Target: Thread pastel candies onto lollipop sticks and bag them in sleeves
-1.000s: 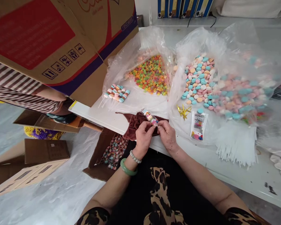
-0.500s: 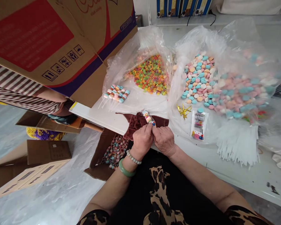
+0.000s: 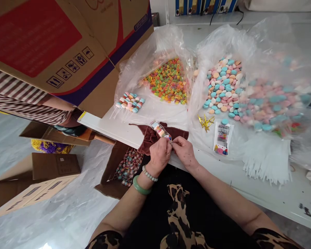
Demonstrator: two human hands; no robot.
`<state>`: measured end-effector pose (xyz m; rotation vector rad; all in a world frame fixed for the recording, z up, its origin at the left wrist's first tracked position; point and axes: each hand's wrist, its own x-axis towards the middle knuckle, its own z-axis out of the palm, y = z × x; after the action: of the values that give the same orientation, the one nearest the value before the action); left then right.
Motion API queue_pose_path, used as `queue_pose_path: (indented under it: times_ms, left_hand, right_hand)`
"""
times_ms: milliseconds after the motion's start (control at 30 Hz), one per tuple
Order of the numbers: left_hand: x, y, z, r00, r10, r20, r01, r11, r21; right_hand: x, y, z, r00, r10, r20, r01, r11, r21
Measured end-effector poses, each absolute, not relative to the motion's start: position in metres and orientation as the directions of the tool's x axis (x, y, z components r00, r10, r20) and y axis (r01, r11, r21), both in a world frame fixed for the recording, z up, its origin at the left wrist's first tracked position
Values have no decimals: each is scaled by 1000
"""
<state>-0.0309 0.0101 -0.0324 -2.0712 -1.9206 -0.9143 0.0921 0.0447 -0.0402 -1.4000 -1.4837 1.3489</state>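
My left hand (image 3: 160,154) is closed around the lower end of a small clear candy packet (image 3: 159,130). Pastel candies show inside it, and its top points up and to the left. Right beside it, my right hand (image 3: 184,152) pinches at the packet's bottom end; whatever its fingertips hold is too small to make out. Under the packet lies a crumpled brown cloth (image 3: 147,137) at the table edge. Gold twist ties (image 3: 205,122) and a stack of flat printed wrappers (image 3: 222,139) lie to the right of my hands, near a bundle of white sticks (image 3: 266,159).
Open plastic bags hold ring candies (image 3: 171,81) and pastel candies (image 3: 223,86). Grouped candy sticks (image 3: 130,102) lie at left. A big carton (image 3: 93,45) stands on the table's left; below, an open box (image 3: 129,166) holds finished-looking candy sticks. Another person's striped sleeve (image 3: 20,93) shows.
My right hand has loosened from a fist beside the left hand into a fingertip pinch, drawn slightly right. The packet has tilted further left. The whole view has shifted slightly.
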Motion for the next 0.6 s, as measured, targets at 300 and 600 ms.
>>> queue_pose_path:
  times_ms: [300, 600]
  left_hand:
    - [-18, 10, -34, -88, 869, 486, 812, -220, 541]
    - [-28, 11, -31, -373, 894, 249, 655, 63, 753]
  right_hand:
    - [93, 55, -36, -167, 979, -117, 312, -60, -948]
    - [101, 52, -24, -403, 832, -381, -57, -439, -897]
